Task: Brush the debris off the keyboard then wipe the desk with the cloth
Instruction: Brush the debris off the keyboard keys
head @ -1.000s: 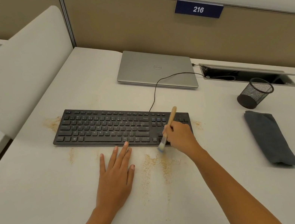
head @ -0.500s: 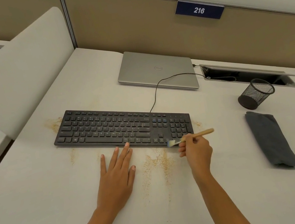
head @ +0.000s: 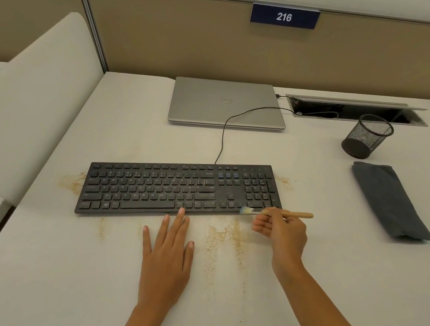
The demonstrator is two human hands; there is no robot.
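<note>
A black keyboard (head: 155,187) lies across the white desk (head: 56,277). Tan debris (head: 221,239) is scattered on the desk in front of it, with smaller patches at its left end (head: 73,182) and right end (head: 283,181). My right hand (head: 284,234) grips a small wooden-handled brush (head: 300,214), its pale bristles (head: 245,211) touching the keyboard's front right edge. My left hand (head: 166,254) rests flat on the desk, fingertips at the keyboard's front edge. A folded dark grey cloth (head: 386,198) lies to the right.
A shut silver laptop (head: 223,103) sits behind the keyboard, whose cable runs to an open cable slot (head: 353,106). A black mesh cup (head: 365,136) lies tipped near the cloth. A white divider (head: 20,110) bounds the left side, a partition wall the back.
My right hand swung the brush from upright over the number pad to lying sideways, pulling back to the keyboard's front right edge. My left hand stayed put.
</note>
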